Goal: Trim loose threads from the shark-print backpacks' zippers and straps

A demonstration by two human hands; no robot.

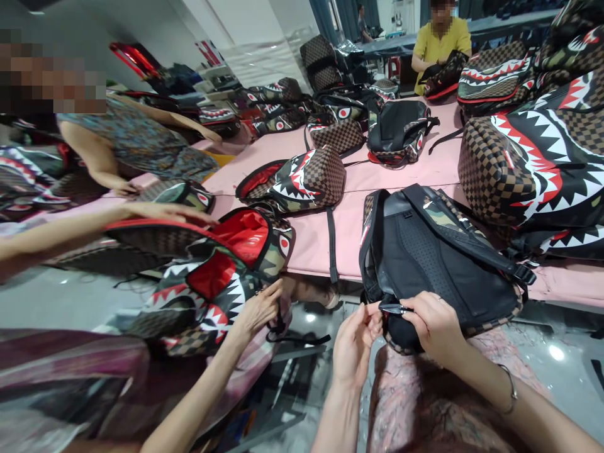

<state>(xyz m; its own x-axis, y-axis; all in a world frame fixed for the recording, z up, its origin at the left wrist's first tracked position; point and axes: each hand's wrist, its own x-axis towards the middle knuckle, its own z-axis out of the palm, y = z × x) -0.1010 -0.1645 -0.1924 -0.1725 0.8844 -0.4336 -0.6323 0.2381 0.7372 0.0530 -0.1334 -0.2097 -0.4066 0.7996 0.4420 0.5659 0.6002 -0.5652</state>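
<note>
A black-backed backpack point(425, 251) lies at the table's front edge, its padded back and straps facing up and its lower edge near my lap. My right hand point(436, 327) is closed on small dark thread snips point(394, 309), whose blades point left at the backpack's near corner. Beside those blades, my left hand point(353, 346) has its thumb and forefinger pinched together. Whatever lies between these fingertips is too small to make out.
A co-worker's hands at left handle an open red-lined backpack point(245, 236). More shark-mouth checkered backpacks, such as one large backpack point(538, 163) at right, lie on the pink table point(306, 239). Other people work at left and at the far side.
</note>
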